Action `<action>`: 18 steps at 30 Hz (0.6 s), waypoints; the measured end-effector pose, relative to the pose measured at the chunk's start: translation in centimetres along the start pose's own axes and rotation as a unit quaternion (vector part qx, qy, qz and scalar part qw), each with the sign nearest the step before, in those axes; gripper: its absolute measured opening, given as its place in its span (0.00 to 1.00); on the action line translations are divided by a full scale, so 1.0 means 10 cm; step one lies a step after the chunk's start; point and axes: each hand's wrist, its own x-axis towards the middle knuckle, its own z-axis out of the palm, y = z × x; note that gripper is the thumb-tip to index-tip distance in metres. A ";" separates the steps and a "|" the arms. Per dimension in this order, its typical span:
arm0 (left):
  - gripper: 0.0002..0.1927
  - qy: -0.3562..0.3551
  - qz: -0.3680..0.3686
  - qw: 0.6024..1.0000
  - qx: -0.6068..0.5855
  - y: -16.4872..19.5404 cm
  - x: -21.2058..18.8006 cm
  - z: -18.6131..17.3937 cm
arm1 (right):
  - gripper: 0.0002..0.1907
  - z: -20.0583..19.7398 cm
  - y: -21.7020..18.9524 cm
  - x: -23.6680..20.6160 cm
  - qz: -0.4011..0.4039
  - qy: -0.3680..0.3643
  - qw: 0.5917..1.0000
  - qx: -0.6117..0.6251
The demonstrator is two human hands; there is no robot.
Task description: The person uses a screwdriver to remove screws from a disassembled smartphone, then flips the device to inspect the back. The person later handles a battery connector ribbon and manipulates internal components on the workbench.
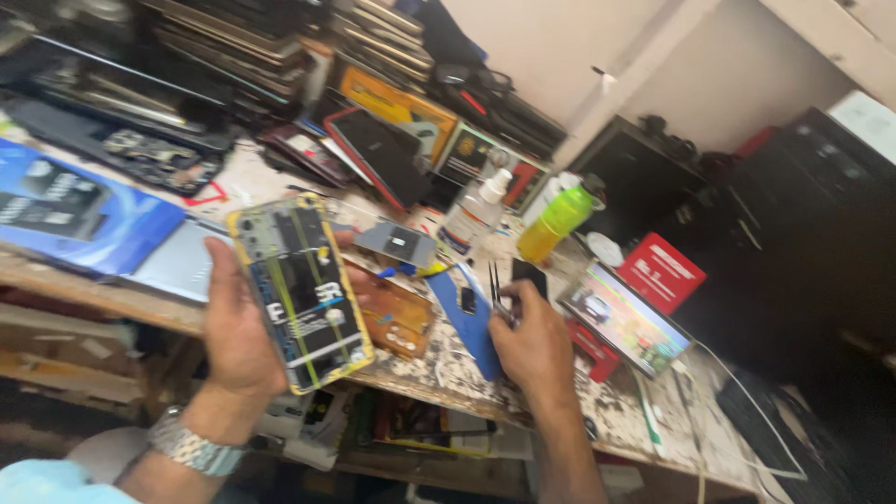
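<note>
The left hand [238, 327] is gripping an opened phone [299, 289]; the right hand [532, 345], at 3 o'clock, is pinching tweezers [495, 289], likely mid-disassembly; the next move calls for steady tips.

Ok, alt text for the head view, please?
The left hand holds up an opened phone with a yellow frame, while the right hand grips tweezers above a cluttered workbench by a blue back cover.

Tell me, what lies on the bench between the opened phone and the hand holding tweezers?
In the head view, an orange-brown circuit board lies between the opened phone and the right hand, with a blue back cover beside the hand.
</note>
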 end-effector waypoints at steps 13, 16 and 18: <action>0.55 0.015 -0.011 0.999 0.035 -0.02 0.02 0.05 | 0.14 -0.02 0.02 0.15 -0.064 0.020 0.995 -0.071; 0.51 -0.020 -0.015 1.000 -0.014 -0.09 0.08 -0.03 | 0.13 0.01 -0.05 -0.06 -0.119 -0.025 0.992 0.022; 0.44 -0.010 -0.003 1.000 -0.023 -0.17 0.12 -0.06 | 0.18 0.11 -0.09 -0.21 -0.116 -0.019 0.993 0.017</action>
